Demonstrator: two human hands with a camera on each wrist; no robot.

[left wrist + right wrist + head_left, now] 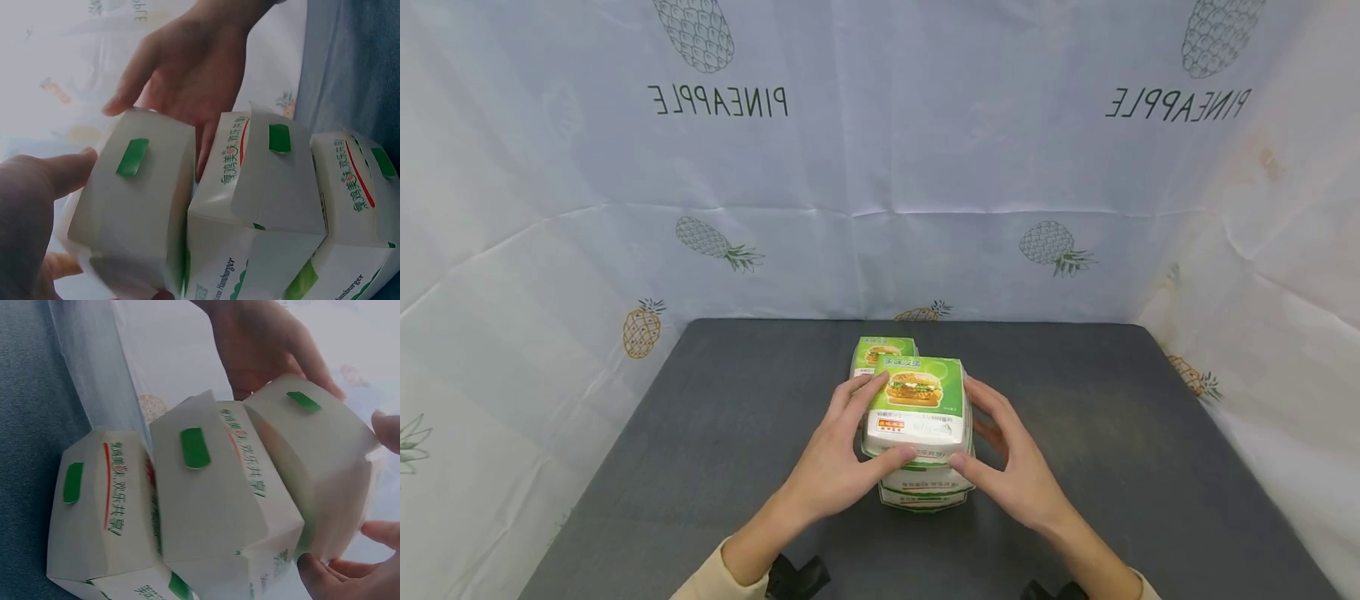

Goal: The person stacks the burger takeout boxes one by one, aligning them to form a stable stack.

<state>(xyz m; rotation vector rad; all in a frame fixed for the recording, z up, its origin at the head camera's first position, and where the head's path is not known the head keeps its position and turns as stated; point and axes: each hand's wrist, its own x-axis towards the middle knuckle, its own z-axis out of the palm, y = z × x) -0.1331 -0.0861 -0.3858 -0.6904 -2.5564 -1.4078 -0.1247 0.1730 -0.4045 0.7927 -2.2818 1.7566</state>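
Both hands hold the top burger box, a green and white carton with a burger printed on its lid. My left hand grips its left side, thumb at the front edge. On the right side my right hand does the same, its thumb near the front right corner. Directly under it a middle burger box and a bottom burger box are stacked. From the right wrist view the held box looks slightly tilted against the middle one. Another burger box shows behind, partly hidden.
The stack stands on a dark grey table. A white curtain with pineapple prints hangs behind and along the sides. Black wrist straps show at the lower edge of the head view.
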